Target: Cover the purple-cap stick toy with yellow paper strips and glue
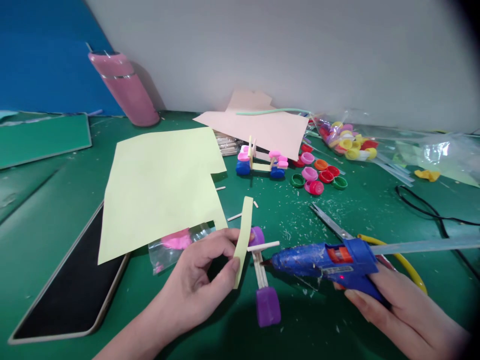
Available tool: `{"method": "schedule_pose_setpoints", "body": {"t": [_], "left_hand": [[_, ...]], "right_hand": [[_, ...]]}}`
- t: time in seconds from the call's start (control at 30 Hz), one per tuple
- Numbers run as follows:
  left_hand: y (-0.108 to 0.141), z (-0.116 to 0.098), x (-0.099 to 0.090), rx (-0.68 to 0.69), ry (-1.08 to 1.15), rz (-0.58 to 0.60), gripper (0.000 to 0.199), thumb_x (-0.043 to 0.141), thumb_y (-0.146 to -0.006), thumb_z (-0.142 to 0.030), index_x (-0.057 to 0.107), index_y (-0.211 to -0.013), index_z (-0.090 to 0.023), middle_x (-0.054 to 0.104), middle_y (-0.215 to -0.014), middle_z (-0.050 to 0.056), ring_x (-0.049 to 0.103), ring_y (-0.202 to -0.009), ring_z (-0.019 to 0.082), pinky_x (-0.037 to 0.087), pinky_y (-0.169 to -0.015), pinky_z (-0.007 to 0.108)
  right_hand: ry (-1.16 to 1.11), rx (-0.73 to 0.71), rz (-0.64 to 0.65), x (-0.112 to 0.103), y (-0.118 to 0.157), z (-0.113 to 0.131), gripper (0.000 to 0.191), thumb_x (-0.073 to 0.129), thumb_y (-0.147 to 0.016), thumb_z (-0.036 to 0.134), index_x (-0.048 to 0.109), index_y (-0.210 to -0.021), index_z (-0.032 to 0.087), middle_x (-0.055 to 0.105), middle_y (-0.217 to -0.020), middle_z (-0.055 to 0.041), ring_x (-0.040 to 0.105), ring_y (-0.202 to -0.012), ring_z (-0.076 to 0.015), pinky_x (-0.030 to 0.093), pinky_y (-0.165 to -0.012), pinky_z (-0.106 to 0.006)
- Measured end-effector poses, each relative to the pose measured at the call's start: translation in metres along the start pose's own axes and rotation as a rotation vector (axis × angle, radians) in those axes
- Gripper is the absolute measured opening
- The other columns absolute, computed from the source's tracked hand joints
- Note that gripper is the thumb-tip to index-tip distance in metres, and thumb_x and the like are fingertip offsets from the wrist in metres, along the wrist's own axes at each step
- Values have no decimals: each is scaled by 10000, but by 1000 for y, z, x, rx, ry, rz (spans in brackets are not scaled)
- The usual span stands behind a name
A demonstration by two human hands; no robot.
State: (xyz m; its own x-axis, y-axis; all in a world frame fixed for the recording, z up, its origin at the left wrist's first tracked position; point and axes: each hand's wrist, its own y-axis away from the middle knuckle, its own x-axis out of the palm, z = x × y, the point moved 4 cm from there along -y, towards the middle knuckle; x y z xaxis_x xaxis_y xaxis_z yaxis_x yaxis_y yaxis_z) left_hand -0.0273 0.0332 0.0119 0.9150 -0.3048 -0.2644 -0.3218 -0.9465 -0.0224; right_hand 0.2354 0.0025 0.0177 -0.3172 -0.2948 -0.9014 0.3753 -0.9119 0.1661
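Left hand [204, 272]: fingers pinched together on a pale yellow strip [245, 225].
Right hand [405, 305]: fingers wrapped around the blue glue gun [309, 260].
Purple-capped stick frame [261, 276]: toward the bench's [318, 332] front edge, beside the gun's nozzle [267, 262]; contact unclear.
Pink tumbler [129, 92]: at the bench's back edge.

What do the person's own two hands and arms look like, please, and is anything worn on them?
The left hand and the right hand are both ungloved, with no ring, bracelet or watch on the parts that show. The left forearm has no sleeve as far as the picture's edge. The right forearm lies out of view, so its sleeve cannot be judged.
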Motion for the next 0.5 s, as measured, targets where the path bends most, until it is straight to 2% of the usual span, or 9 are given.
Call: {"method": "schedule_pose_setpoints", "body": {"t": [0.1,0.23,0.5], "left_hand": [[0,-1,0,-3,-4,-1,159,488,-805,-167,574,-672,-177,639,-1018,78,605,-896,205,478,-681,249],[-2,-3,0,-4,-5,-4,169,486,-805,-168,583,-666,-175,642,-1014,80,609,-890,205,481,-683,251],[-2,1,-1,7,-28,-26,145,505,-794,-181,589,-676,-179,642,-989,74,616,-800,190,488,-638,249]], "right_hand": [[18,18,16,-1,6,-3,196,494,-832,360,580,-973,256,649,-873,-36,611,-801,-239,525,-701,-353],[-32,52,44,-2,10,-2,172,495,-835,349,591,-937,250,645,-838,-27,615,-707,-193,541,-618,-281],[-62,-13,-55,-3,-2,2,209,472,-834,376,580,-941,233,638,-857,-41,610,-765,-216,524,-673,-311]]}}
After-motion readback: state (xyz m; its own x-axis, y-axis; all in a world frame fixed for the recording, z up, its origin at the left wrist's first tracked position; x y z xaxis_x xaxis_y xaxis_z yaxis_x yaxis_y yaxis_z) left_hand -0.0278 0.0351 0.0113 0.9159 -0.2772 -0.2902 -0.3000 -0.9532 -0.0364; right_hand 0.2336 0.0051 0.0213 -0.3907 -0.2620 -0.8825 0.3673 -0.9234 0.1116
